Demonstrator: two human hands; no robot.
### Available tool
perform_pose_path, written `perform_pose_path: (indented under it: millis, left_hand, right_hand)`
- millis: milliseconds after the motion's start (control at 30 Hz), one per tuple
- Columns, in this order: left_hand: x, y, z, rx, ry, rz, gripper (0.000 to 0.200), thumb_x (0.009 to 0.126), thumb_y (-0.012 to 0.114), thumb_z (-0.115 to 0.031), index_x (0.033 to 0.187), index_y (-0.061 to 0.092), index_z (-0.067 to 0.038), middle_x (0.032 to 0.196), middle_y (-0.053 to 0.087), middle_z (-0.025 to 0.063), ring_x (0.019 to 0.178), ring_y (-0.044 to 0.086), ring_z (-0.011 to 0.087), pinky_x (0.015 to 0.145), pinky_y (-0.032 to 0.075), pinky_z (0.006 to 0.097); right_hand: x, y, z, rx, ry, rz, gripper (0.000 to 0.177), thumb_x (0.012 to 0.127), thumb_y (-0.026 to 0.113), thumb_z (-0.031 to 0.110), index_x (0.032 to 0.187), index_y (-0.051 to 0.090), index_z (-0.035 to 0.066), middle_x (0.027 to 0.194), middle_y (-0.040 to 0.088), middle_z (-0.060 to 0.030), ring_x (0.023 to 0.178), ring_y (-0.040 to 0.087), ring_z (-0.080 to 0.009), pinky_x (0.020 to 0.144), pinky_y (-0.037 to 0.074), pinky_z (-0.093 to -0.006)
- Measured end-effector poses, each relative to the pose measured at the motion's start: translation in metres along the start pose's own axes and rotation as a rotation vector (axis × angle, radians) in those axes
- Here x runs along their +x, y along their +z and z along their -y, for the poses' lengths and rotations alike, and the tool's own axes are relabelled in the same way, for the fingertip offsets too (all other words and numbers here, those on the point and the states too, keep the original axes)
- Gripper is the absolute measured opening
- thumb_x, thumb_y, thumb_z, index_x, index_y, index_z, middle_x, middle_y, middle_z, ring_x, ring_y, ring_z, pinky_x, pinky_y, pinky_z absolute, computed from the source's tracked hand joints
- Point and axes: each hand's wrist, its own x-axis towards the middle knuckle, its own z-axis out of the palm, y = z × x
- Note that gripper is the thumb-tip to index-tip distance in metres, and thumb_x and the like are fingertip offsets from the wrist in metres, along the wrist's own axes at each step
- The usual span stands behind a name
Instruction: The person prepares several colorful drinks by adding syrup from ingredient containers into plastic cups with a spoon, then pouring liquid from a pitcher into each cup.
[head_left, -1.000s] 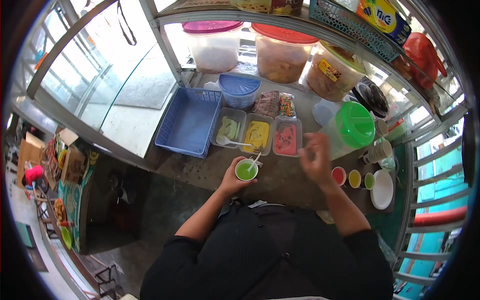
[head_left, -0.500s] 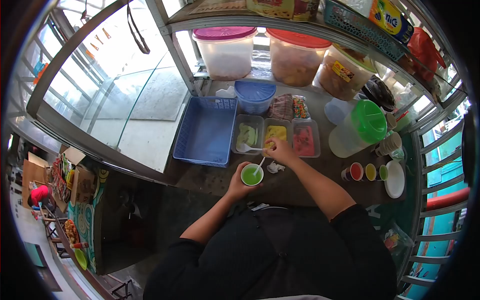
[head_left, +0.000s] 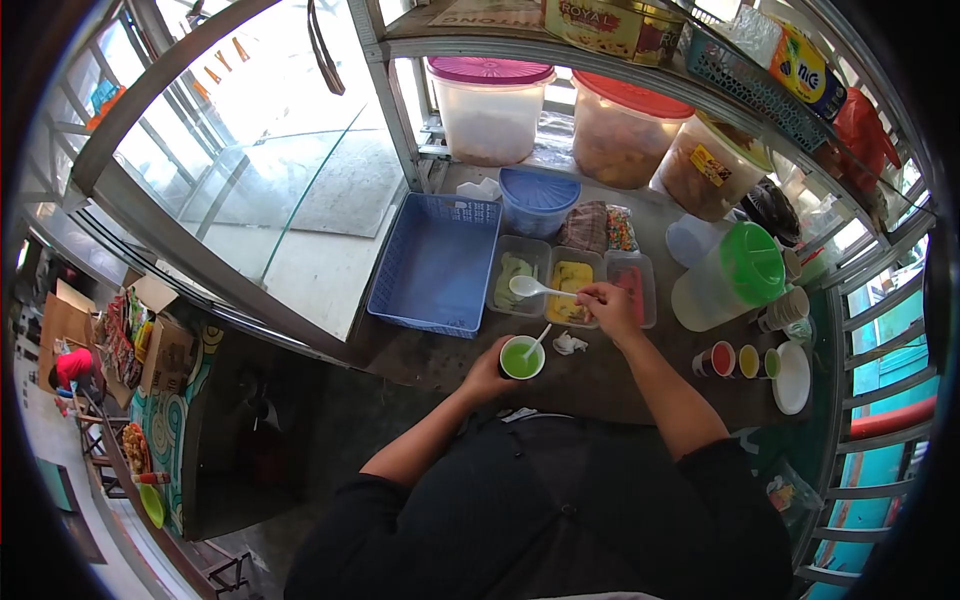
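My left hand point(head_left: 487, 376) is wrapped around a paper cup point(head_left: 507, 371) of bright green liquid, held in front of the counter's near edge. A thin white handle point(head_left: 541, 336) leans out of the cup; its lower end is in the liquid. Between the fingers of my right hand point(head_left: 612, 308) is a white plastic spoon point(head_left: 528, 286), its bowl above the tubs. Below and around it stand a tub of pale green stuff point(head_left: 514, 268), a tub of yellow stuff point(head_left: 572, 278) and a tub of pinkish-red stuff point(head_left: 631, 280). A crumpled white tissue point(head_left: 569, 344) lies near my right hand.
A blue basket point(head_left: 435, 260) stands left of the tubs, a blue-lidded container point(head_left: 540, 200) behind. At right are a green-lidded pitcher point(head_left: 710, 290), cups with coloured contents point(head_left: 748, 360) and white foam plates point(head_left: 791, 378). Large lidded bins point(head_left: 490, 115) line the back, under a shelf.
My right hand and the spoon have moved right, bringing the spoon's bowl from the green tub's near edge toward the yellow tub. My left hand still holds the cup. The camera view has shifted.
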Motion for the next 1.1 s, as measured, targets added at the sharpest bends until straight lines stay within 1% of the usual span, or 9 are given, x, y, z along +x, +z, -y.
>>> perform_pose_path:
  millis: [333,433,533,733,800,867,933,1033,1100]
  left_hand:
    - [0.006,-0.002,-0.010,0.052,-0.027,0.022,0.090,0.067,0.095,-0.026,0.140,0.046,-0.007,0.130,0.062,0.0105,0.122,0.060,0.0231,0.104,0.046,0.0370]
    - [0.008,0.003,-0.014,0.010,0.020,-0.006,0.090,0.068,0.095,-0.027,0.140,0.046,-0.006,0.130,0.061,0.0096,0.122,0.060,0.0220,0.104,0.046,0.0367]
    - [0.010,0.006,-0.021,-0.041,-0.008,-0.009,0.089,0.068,0.095,-0.027,0.139,0.047,-0.005,0.128,0.062,0.0089,0.121,0.060,0.0205,0.104,0.046,0.0358]
    - [0.023,0.008,-0.048,-0.114,0.033,0.019,0.089,0.067,0.095,-0.025,0.139,0.046,-0.006,0.125,0.064,0.0081,0.119,0.061,0.0192,0.103,0.047,0.0348]
    - [0.030,0.008,-0.056,-0.132,0.071,0.002,0.089,0.067,0.095,-0.023,0.138,0.046,-0.006,0.125,0.064,0.0083,0.118,0.061,0.0188,0.102,0.047,0.0346]
    - [0.035,0.009,-0.063,-0.151,0.108,-0.012,0.089,0.067,0.095,-0.023,0.138,0.046,-0.006,0.124,0.064,0.0087,0.118,0.062,0.0187,0.101,0.048,0.0345]
    - [0.041,0.009,-0.073,-0.169,0.146,-0.029,0.089,0.066,0.096,-0.023,0.137,0.045,-0.005,0.123,0.065,0.0091,0.116,0.063,0.0186,0.100,0.049,0.0343]
    - [0.044,0.007,-0.104,-0.114,0.210,-0.051,0.085,0.066,0.095,-0.026,0.134,0.049,-0.005,0.118,0.067,0.0106,0.111,0.067,0.0223,0.096,0.052,0.0363]
    - [0.047,0.009,-0.114,-0.070,0.238,-0.050,0.085,0.066,0.095,-0.027,0.134,0.048,-0.005,0.117,0.068,0.0115,0.110,0.067,0.0232,0.095,0.053,0.0368]
  right_hand:
    - [-0.071,-0.025,0.085,-0.480,-0.404,0.077,0.014,0.088,0.073,0.001,0.102,0.076,0.003,0.082,0.073,-0.0084,0.064,0.066,-0.0124,0.061,0.051,-0.0278]
    - [-0.061,-0.019,0.080,-0.351,-0.241,-0.028,0.015,0.088,0.074,0.004,0.102,0.076,0.005,0.083,0.074,-0.0105,0.066,0.068,-0.0162,0.063,0.051,-0.0285]
    - [-0.037,-0.010,0.062,-0.426,-0.221,-0.144,0.014,0.089,0.073,0.009,0.102,0.076,0.005,0.084,0.074,-0.0113,0.067,0.069,-0.0200,0.064,0.053,-0.0305]
    - [-0.015,0.014,0.009,-0.400,-0.079,-0.057,0.029,0.088,0.076,0.023,0.111,0.072,0.006,0.090,0.074,-0.0105,0.076,0.072,-0.0225,0.068,0.055,-0.0346]
    - [-0.016,0.013,0.001,-0.580,-0.427,-0.231,0.033,0.089,0.076,0.026,0.114,0.071,0.006,0.090,0.073,-0.0088,0.075,0.070,-0.0200,0.067,0.053,-0.0329]
    - [-0.024,0.009,-0.003,-0.538,-0.476,-0.317,0.034,0.091,0.076,0.028,0.116,0.070,0.006,0.089,0.071,-0.0068,0.073,0.067,-0.0168,0.066,0.051,-0.0311]
    - [-0.041,0.005,0.021,-0.273,-0.233,-0.308,0.034,0.093,0.075,0.029,0.117,0.070,0.005,0.087,0.069,-0.0043,0.071,0.063,-0.0130,0.064,0.048,-0.0292]
    - [-0.069,0.011,0.081,0.095,-0.056,-0.014,0.031,0.093,0.076,0.030,0.112,0.071,0.005,0.082,0.064,-0.0002,0.069,0.055,-0.0082,0.063,0.045,-0.0275]
    - [-0.075,0.013,0.106,-0.012,-0.075,-0.030,0.026,0.093,0.076,0.026,0.109,0.072,0.005,0.081,0.065,-0.0020,0.069,0.058,-0.0109,0.064,0.046,-0.0284]
